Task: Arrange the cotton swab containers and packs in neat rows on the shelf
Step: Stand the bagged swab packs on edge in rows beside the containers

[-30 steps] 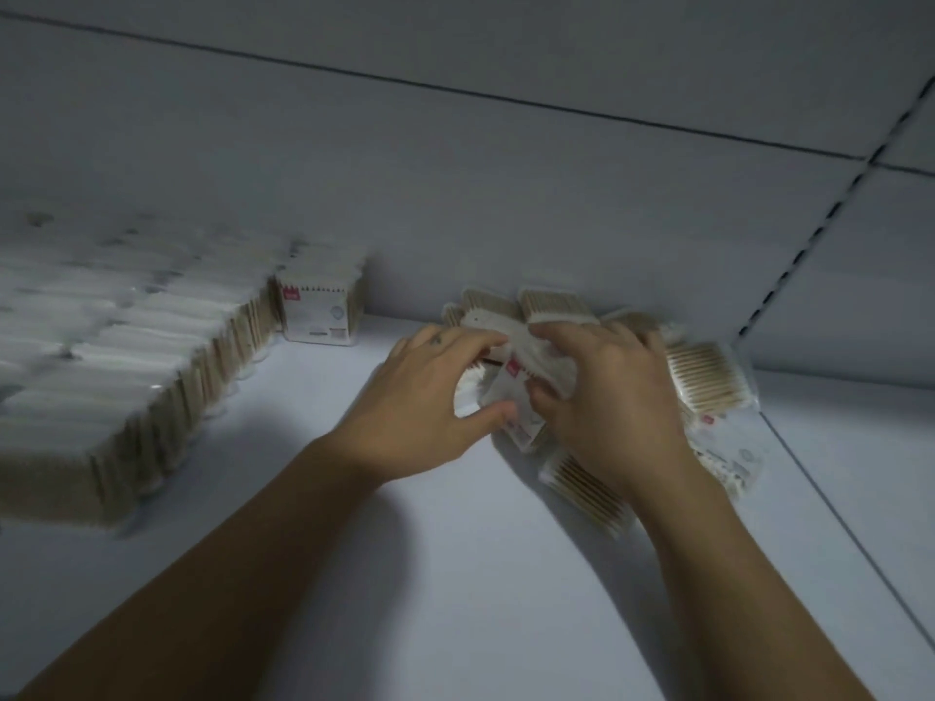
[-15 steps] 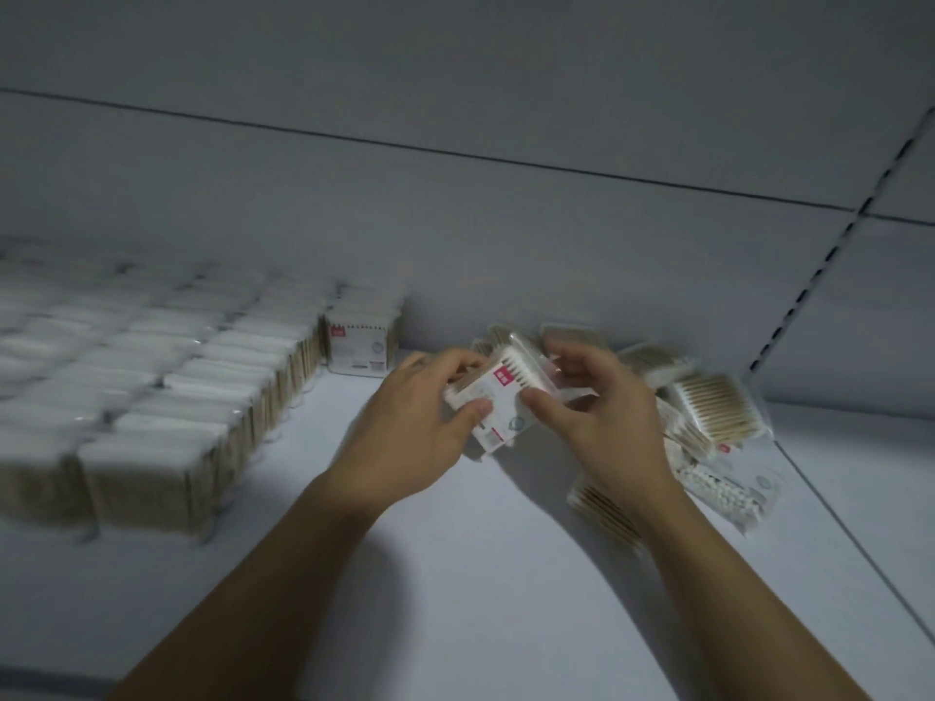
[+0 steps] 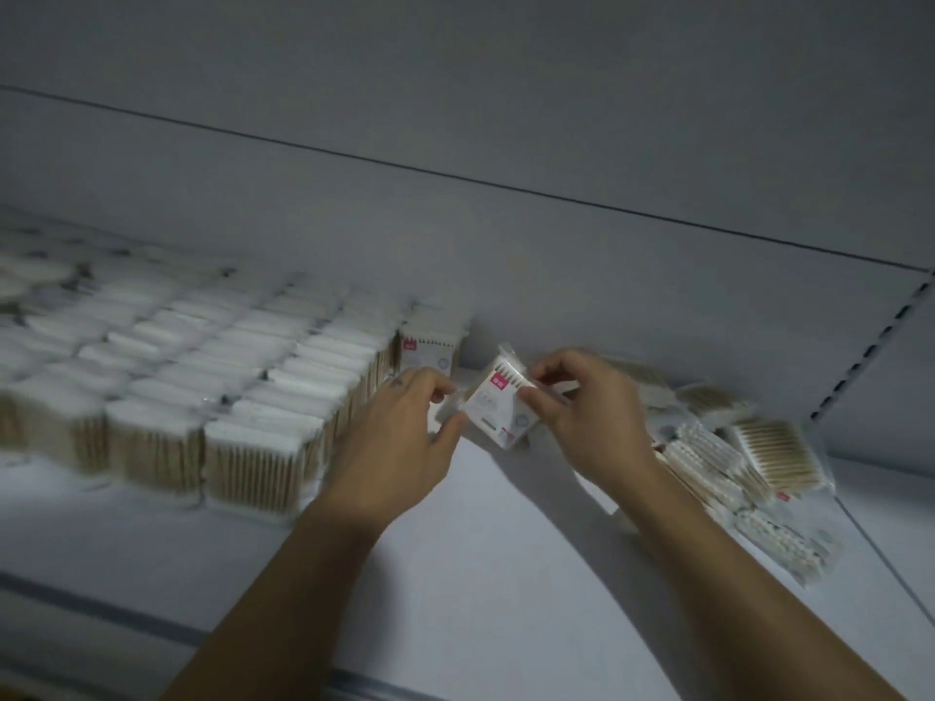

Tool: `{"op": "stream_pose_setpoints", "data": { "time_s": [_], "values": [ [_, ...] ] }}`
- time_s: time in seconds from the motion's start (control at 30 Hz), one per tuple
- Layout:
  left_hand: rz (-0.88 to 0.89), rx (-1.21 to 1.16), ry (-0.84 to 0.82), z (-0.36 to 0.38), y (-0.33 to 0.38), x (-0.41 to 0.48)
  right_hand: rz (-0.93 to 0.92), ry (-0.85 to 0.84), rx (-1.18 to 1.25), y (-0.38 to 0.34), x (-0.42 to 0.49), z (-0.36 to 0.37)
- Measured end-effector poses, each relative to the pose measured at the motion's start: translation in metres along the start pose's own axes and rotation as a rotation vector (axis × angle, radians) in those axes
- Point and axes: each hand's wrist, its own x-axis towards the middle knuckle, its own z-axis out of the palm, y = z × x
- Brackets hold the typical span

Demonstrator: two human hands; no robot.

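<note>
A clear cotton swab pack (image 3: 498, 404) with a red label and white card hangs tilted just above the white shelf (image 3: 506, 574). My left hand (image 3: 399, 437) pinches its left edge and my right hand (image 3: 587, 412) pinches its right edge. To the left, several swab packs (image 3: 212, 397) stand upright in tight rows. One upright pack (image 3: 430, 349) with a red label ends the back row, close to my left fingers. On the right lies a loose heap of swab packs (image 3: 733, 457), partly hidden by my right forearm.
The grey back panel (image 3: 455, 245) rises right behind the rows. A slotted upright (image 3: 870, 346) marks the bay's right end. The shelf's front edge (image 3: 126, 619) runs along the lower left. Bare shelf shows between the rows and the heap.
Both hands lifted one pack out of the heap and carried it left toward the rows. The view has swung left, so more of the rows shows.
</note>
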Motion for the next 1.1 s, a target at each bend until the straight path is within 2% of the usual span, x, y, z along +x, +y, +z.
{"op": "stream_pose_setpoints", "data": {
  "time_s": [0.2, 0.4, 0.5, 0.6, 0.87, 1.1],
  "values": [
    [0.036, 0.066, -0.047, 0.002, -0.012, 0.004, -0.235, -0.198, -0.219, -0.032, 0.052, 0.045],
    [-0.02, 0.163, -0.13, 0.007, -0.023, 0.007, -0.327, -0.196, -0.413, -0.03, 0.076, 0.079],
    [-0.056, 0.147, -0.153, 0.009, -0.027, 0.01, -0.336, -0.184, -0.38, -0.023, 0.071, 0.087],
    [-0.062, 0.232, -0.191, 0.012, -0.025, 0.012, -0.321, -0.19, -0.343, -0.025, 0.07, 0.086],
    [-0.089, 0.199, -0.129, 0.015, -0.024, 0.011, -0.325, -0.158, -0.322, -0.028, 0.066, 0.093],
    [-0.032, 0.252, -0.138, 0.014, -0.018, 0.01, -0.304, -0.237, -0.367, -0.03, 0.063, 0.077]
  ]
}}
